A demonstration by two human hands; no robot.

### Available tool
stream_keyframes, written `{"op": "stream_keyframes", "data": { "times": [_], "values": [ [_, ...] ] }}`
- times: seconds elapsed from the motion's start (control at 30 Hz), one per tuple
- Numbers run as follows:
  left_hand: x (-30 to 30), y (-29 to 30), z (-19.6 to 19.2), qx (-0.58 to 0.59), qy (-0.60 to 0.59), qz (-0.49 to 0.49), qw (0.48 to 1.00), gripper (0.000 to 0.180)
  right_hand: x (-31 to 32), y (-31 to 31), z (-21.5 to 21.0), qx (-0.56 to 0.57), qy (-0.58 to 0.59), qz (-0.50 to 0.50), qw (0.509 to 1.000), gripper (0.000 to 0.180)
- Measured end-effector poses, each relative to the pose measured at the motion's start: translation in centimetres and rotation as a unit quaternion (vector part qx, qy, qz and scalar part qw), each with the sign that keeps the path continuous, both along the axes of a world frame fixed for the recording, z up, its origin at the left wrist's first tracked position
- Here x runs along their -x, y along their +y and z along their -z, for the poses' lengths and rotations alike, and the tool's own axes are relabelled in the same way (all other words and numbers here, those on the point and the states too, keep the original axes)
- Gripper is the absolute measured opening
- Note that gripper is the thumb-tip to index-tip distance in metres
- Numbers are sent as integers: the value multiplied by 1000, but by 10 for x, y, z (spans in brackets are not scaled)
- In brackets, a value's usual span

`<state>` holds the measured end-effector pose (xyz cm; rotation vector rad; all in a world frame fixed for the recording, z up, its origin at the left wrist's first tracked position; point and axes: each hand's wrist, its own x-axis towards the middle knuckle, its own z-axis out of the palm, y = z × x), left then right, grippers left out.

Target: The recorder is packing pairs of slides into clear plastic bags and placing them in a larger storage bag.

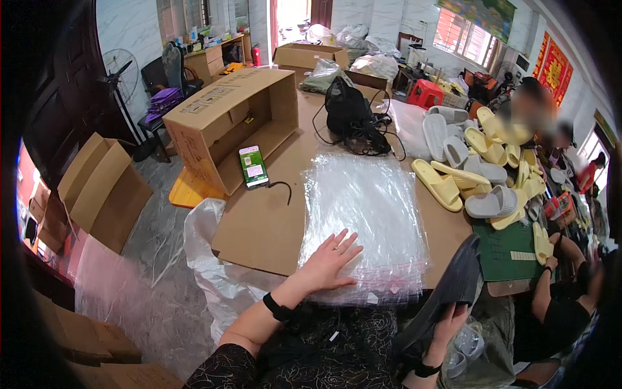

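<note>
My left hand (327, 262) lies flat, fingers spread, on a stack of clear plastic bags (363, 201) at the table's front edge. The bags' near ends carry pinkish strips. In my right hand (447, 324), at the lower right, is a dark grey slipper (447, 285), held tilted beside the table edge. That hand's fingers are partly hidden by the slipper.
A pile of yellow and grey slippers (479, 152) covers the table's right side, where a co-worker's hand (551, 249) touches a yellow one. A phone (253, 166) leans by a cardboard box (194, 142). A black bag with cords (353, 113) lies behind the plastic bags.
</note>
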<state>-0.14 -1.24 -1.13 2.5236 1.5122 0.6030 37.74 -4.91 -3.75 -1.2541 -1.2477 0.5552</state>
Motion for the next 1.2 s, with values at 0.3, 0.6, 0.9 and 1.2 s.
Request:
{"op": "stream_keyframes", "data": {
  "times": [0.3,0.6,0.9,1.2],
  "values": [
    [-4,4,28,21,18,-16,999,79,38,11,-23,26,-2,-77,997,31],
    [-3,2,33,-17,-4,-8,1000,78,107,59,-38,30,-322,-63,944,33],
    [-3,1,34,-11,7,-13,1000,72,121,76,-4,135,-419,-102,892,42],
    [-3,3,31,-11,-7,-7,1000,69,122,77,0,108,-415,-86,899,40]
  ]
}}
